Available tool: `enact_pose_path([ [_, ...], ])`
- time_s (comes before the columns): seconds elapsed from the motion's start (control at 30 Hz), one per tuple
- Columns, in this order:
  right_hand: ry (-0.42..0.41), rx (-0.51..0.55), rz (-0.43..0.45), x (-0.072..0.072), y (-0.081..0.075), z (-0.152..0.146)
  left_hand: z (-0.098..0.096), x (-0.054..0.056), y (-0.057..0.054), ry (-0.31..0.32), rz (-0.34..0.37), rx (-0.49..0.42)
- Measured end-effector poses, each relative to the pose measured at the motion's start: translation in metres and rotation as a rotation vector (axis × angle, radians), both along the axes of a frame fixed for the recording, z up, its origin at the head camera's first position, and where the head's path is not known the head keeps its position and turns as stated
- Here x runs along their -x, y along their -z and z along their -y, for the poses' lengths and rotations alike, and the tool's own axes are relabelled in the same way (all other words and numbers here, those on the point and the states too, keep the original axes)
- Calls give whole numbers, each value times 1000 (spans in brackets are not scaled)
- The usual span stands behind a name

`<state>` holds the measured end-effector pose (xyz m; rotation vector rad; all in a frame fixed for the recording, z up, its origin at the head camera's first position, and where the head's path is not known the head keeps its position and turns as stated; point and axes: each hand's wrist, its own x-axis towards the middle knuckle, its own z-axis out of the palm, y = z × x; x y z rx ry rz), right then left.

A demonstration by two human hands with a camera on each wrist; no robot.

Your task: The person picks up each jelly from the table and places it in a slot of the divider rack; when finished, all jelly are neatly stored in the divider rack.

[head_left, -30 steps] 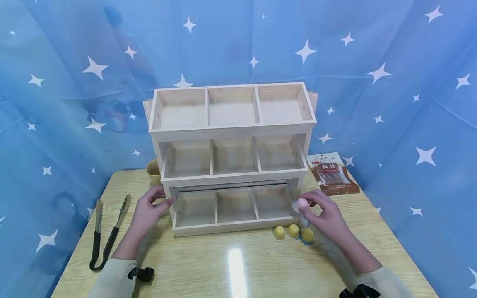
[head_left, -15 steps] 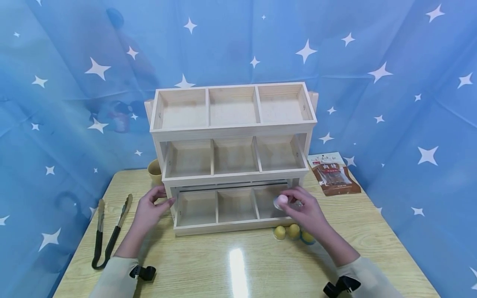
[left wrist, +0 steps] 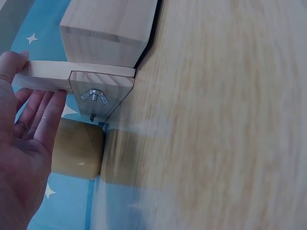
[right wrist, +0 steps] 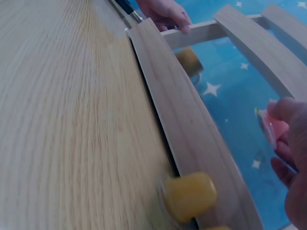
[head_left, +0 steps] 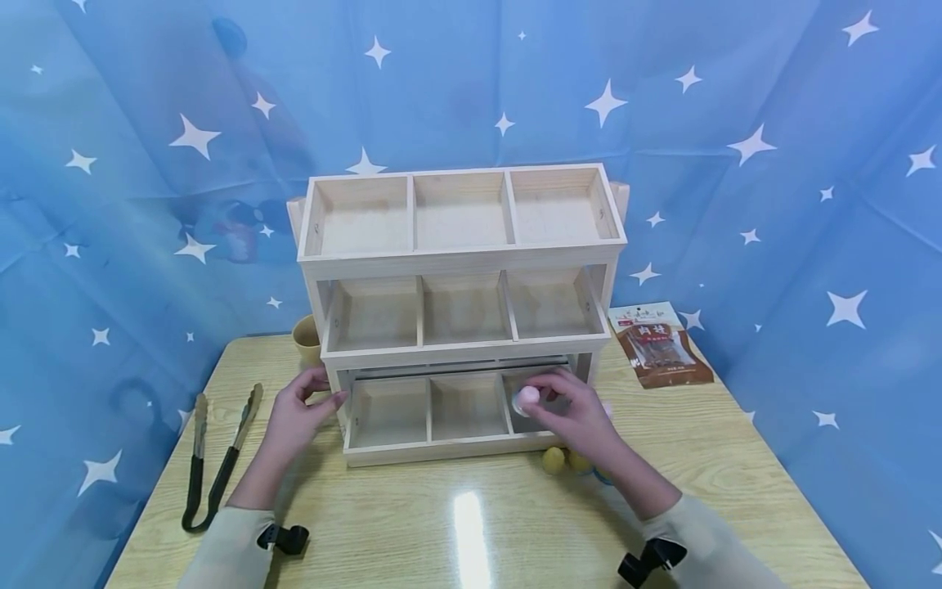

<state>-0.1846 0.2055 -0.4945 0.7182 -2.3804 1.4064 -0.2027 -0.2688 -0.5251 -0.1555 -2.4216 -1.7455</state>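
A pale wooden three-tier rack (head_left: 462,256) stands on the table, each tier split into three compartments. My left hand (head_left: 298,415) grips its left side post (left wrist: 48,72), thumb on one face and fingers on the other. Over the bottom tier's right compartment, my right hand (head_left: 577,415) pinches a small pink jelly cup (head_left: 527,397) between thumb and fingers. In the right wrist view the jelly cup's (right wrist: 273,127) clear rim faces away from the palm. Yellow jelly cups (head_left: 553,460) sit at the rack's front right corner, partly hidden by my right wrist.
Black-handled tongs (head_left: 213,483) lie at the table's left. A tan cup (head_left: 305,337) stands behind the rack's left side. On the right lies a brown and white food packet (head_left: 658,348). Behind everything hangs a blue star-patterned cloth (head_left: 773,204).
My right hand has carried the pink jelly cup leftward, from beside the rack's right end to over the bottom right compartment. My left hand keeps its place on the post.
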Motion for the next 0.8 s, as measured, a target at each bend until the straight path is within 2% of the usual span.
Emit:
enact_pose_path([
  [0.13,-2,14,-4,2,1,13,0,-1,0,4,-3,1],
  [0.4,-40,45,55,3,-3,34,-1,-1,-2,12,4,-8],
  [0.63,-106,72,18,5,-4,55,-1,-2,-3,10,2,4],
  [0.8,-119,68,104,5,-4,71,0,-1,-2,8,6,5],
])
